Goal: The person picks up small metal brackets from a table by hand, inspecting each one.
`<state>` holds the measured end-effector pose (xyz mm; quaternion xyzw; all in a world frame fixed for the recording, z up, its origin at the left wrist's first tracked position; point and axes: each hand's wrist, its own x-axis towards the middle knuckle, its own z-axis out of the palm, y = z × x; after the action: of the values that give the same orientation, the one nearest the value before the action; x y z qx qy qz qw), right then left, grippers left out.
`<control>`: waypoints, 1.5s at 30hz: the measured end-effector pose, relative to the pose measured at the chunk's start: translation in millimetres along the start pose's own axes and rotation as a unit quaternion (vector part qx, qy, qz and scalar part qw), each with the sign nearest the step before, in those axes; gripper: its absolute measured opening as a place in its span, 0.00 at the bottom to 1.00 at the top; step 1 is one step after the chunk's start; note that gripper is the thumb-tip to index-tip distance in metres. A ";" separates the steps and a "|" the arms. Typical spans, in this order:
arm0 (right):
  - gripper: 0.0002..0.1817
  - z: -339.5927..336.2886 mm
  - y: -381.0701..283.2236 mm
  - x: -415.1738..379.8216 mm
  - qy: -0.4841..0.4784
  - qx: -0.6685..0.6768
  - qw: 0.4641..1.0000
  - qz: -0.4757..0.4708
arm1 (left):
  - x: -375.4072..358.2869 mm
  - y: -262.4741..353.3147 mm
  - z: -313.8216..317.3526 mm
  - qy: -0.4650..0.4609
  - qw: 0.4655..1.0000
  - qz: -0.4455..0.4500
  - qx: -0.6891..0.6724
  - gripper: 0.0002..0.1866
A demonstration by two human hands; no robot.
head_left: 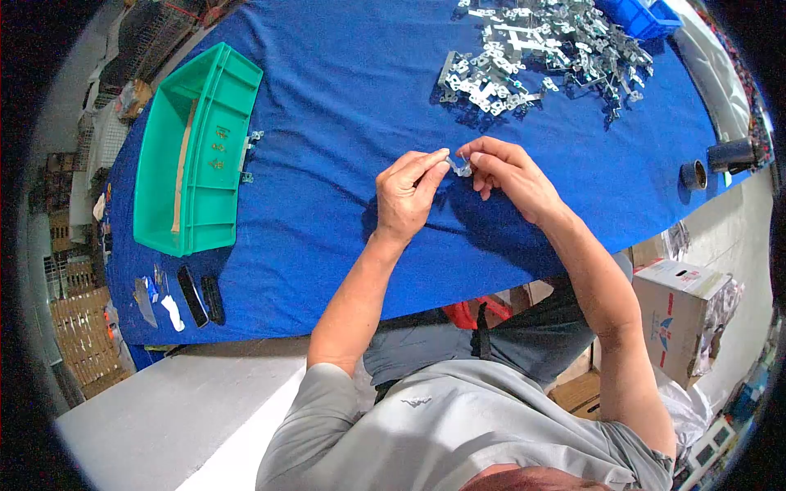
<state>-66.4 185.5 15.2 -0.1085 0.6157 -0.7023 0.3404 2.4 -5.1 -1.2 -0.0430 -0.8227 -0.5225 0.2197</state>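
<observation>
Between my two hands is a small shiny metal bracket (462, 170), held above the blue cloth (327, 139). My left hand (404, 195) pinches its left end between thumb and fingers. At the other side, my right hand (509, 177) has its thumb and fingertips closed around the bracket's right part. Fingertips cover much of the piece, so its full shape is hidden. Beyond my hands lies a large heap of similar metal brackets (524, 41).
A green plastic bin (214, 209) sits at left, with a few metal pieces (249, 155) against its side. Dark narrow objects (192, 296) lie near the front left edge. A blue bin (651, 20) stands far right, a brown roll (694, 175) at the right edge, a carton (675, 315) below.
</observation>
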 end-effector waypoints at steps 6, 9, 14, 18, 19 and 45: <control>0.11 -2.0 3.7 2.0 -0.006 -0.089 0.996 0.003 | -1.0 -0.2 1.5 -0.023 0.999 0.024 0.005 0.10; 0.10 -1.1 1.4 0.2 0.030 -0.099 0.994 -0.030 | -0.4 2.4 0.9 -0.032 0.999 0.021 -0.001 0.09; 0.09 -4.0 4.9 5.2 0.077 -0.064 0.992 -0.073 | -0.1 -4.2 2.4 0.011 0.999 0.043 0.003 0.09; 0.10 7.0 -2.3 -2.7 0.025 -0.120 0.992 -0.018 | -1.9 -4.1 -0.5 0.031 0.964 -0.217 -0.153 0.10; 0.11 8.9 -1.7 -3.2 0.005 -0.132 0.991 -0.031 | -2.0 -4.6 -0.7 0.029 0.961 -0.222 -0.164 0.12; 0.09 4.3 -4.6 -1.3 0.013 -0.040 0.999 -0.005 | 1.0 2.3 1.8 0.012 1.000 0.001 0.003 0.09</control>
<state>-64.5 183.0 20.8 -0.1164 0.6473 -0.6801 0.3240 1.6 -2.6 0.5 -0.0369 -0.8214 -0.5203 0.2306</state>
